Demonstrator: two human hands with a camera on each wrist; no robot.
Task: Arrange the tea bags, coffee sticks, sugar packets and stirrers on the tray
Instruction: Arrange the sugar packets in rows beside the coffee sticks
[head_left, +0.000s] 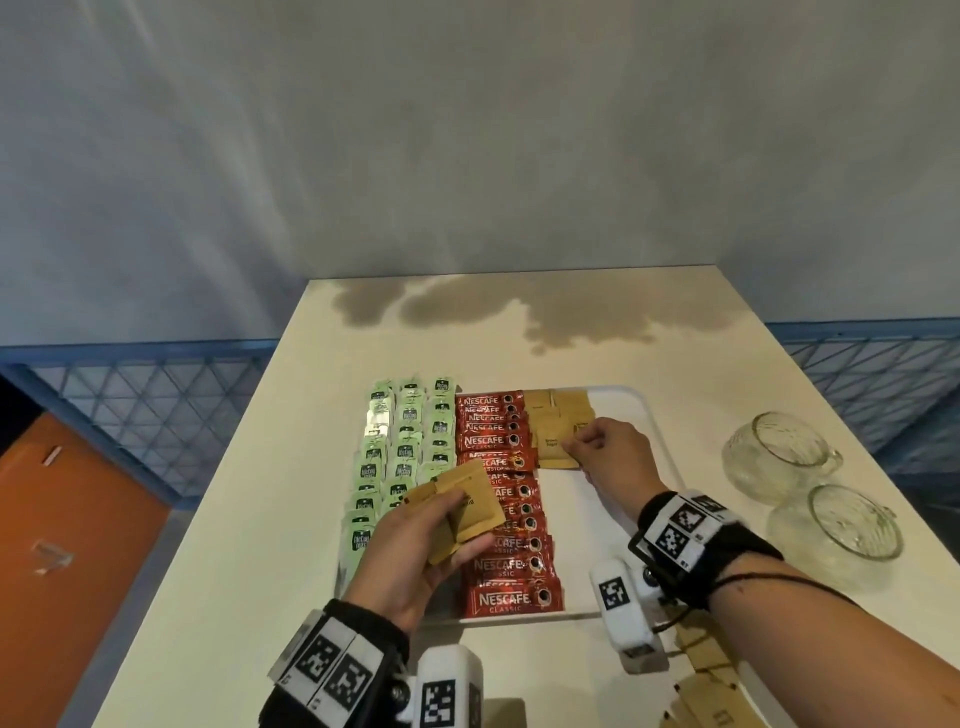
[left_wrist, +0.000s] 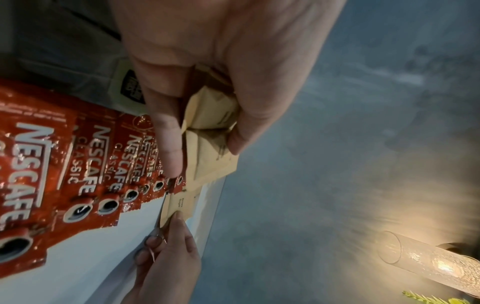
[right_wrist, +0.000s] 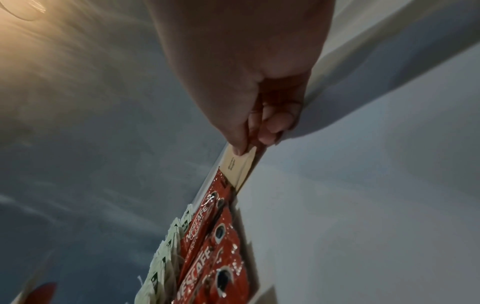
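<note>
Three columns of pale green paper tea bags (head_left: 400, 462), one overlapping column of roughly fourteen red foil Nescafé coffee sticks (head_left: 506, 499), several brown paper sugar packets (head_left: 558, 426) and two clear glass cups (head_left: 810, 483); exact counts of the smaller packets are unclear.

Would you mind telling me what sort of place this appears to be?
Probably a hotel-style refreshment station: a white tray with rows of tea bags and coffee sticks, beside two glass cups.

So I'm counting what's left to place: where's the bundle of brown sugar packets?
In the head view, the left hand grips the brown sugar packets above the near half of the tray, over the green tea bags and red coffee sticks.
</note>
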